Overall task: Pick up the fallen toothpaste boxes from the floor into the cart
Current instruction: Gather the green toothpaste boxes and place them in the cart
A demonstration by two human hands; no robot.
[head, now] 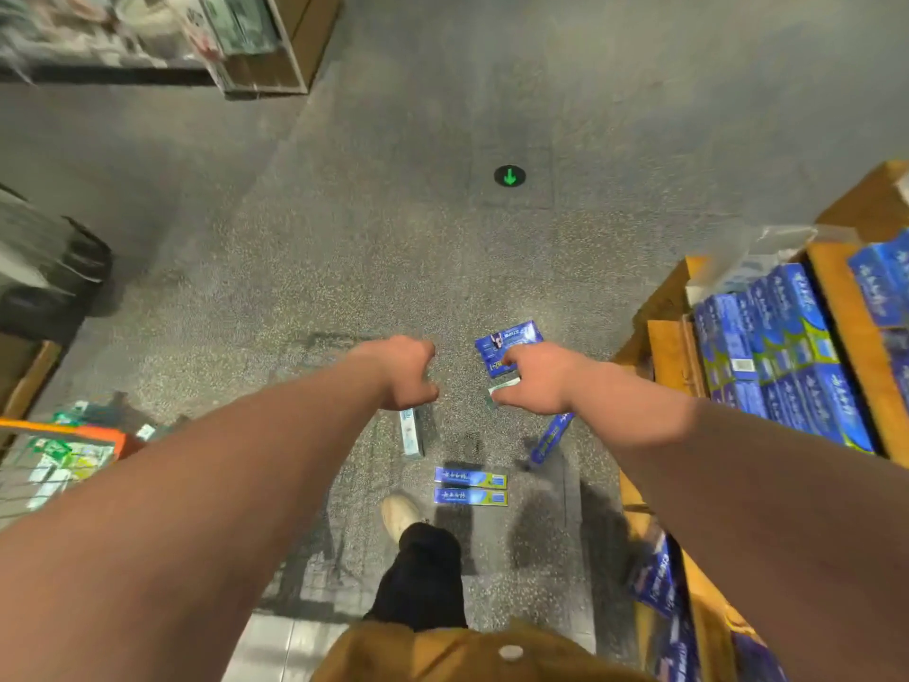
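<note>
Right hand (536, 381), seemingly loosely curled (empty), hovers over blue toothpaste box (509, 343).

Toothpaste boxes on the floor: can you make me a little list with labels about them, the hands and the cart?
boxes on floor: blue pack, pale box, leaning blue box, two blue-green boxes side by side
left hand: fingers loosely curled, holds nothing
right hand: fingers curled by a small green box; grip unclear
cart: far left, orange rim, packs inside
shelf: right side, stacked blue boxes
</note>
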